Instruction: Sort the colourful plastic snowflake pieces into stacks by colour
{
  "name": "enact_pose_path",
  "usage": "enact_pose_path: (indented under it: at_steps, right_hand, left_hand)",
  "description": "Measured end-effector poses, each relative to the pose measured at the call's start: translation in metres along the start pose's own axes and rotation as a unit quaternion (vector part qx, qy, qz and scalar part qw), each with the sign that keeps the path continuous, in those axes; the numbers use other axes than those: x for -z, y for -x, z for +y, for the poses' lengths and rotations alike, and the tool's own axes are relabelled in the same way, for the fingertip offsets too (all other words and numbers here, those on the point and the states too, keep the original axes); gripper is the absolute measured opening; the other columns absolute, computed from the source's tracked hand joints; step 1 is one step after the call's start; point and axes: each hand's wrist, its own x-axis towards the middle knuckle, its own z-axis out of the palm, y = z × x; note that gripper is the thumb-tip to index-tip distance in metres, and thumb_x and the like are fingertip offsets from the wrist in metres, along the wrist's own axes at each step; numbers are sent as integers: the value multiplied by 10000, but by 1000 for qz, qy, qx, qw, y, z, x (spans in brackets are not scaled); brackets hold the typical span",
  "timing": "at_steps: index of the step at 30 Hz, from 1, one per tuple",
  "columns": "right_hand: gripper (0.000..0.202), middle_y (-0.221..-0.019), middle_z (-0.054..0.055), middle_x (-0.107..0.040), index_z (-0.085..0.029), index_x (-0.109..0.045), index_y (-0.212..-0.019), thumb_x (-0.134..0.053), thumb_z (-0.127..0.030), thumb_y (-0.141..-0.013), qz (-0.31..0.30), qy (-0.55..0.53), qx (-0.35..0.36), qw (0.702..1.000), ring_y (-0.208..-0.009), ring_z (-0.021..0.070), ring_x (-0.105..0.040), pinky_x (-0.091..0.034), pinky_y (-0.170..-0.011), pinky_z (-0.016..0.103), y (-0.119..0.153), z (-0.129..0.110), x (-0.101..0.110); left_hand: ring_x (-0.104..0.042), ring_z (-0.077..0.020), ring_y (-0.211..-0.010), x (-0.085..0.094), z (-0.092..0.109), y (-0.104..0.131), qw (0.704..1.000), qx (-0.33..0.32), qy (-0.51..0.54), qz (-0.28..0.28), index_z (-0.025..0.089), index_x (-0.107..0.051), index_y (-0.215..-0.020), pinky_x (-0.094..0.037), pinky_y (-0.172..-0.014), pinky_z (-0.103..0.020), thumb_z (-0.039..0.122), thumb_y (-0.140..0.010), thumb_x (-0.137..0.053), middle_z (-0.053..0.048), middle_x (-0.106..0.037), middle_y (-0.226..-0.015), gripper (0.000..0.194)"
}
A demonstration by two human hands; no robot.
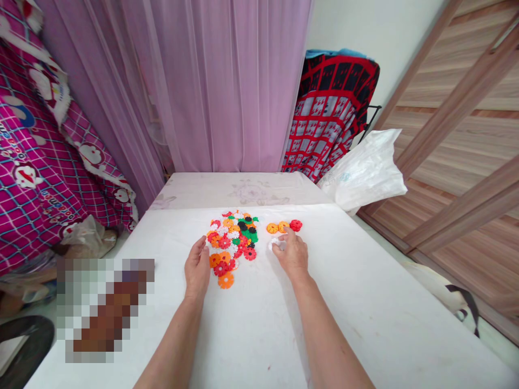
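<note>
A loose pile of flower-shaped discs [243, 232] in red, orange, white, green and black lies on the white cloth. My left hand [197, 267] rests at the left edge of the pile, its fingers close together and slightly bent; whether it holds anything does not show. To the right of the pile, my right hand [292, 253] has thumb and fingers around a white disc [274, 244] at the cloth. Just beyond that hand are yellow-orange discs [272, 228] and a small group of red discs [296, 225], side by side.
The white-covered table [251, 335] extends to a floral cloth [251, 192] at its far end. A white plastic bag [367, 170] stands at the back right edge. A pixelated patch covers part of the left side.
</note>
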Motion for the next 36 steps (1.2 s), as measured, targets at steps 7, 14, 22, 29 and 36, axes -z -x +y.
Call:
enact_pose_path:
  at_steps: [7,14,22,29,36]
  right_hand:
    - [493,-1010,29,-705,-189,-523,-1234,-622,-261,-757,1,5,1,1000,-973,228,-567,-360,-824,330,0,3,-1]
    - [245,-1006,28,-709,-214,-636,-1037,-551,-204,-807,-1,-12,87,996,-945,194,-591,-411,-855,303,10,-18,-2]
    - [352,-1034,56,-694,-223,-602,-1113,-641,-398,-810,-127,70,75,987,-952,205,-626,-447,-742,281,32,-57,-19]
    - [313,-941,63,-709,-209,-593,-1128,-581,-333,-841,-123,110,73,984,-894,213,-649,-450,-700,285,36,-61,-25]
    - [374,-1069,12,-718,-270,-558,-1176,-587,-360,-814,-15,5,16,1000,-891,171,-671,-474,-762,273,-9,-24,17]
  left_hand:
    - [-597,-175,-1156,1,-3,-1,1000,-7,-5,-5,229,-638,-1146,-419,-1058,-338,273,-856,-511,-47,-665,-1234,320]
    - [-596,-183,-1160,0,-4,-2,1000,2,-3,-3,216,-635,-1157,-410,-1068,-355,287,-858,-513,-62,-654,-1252,331]
    - [-597,-186,-1159,-1,-4,-1,1000,6,12,0,219,-645,-1136,-402,-1076,-369,260,-839,-532,-60,-675,-1207,320]
    - [-585,-181,-1182,0,-7,-3,1000,10,10,-7,221,-635,-1157,-407,-1070,-354,268,-845,-526,-61,-660,-1238,334]
    - [-581,-187,-1193,2,-8,-3,1000,-5,2,-14,235,-637,-1148,-409,-1070,-357,309,-857,-525,-54,-652,-1264,321]
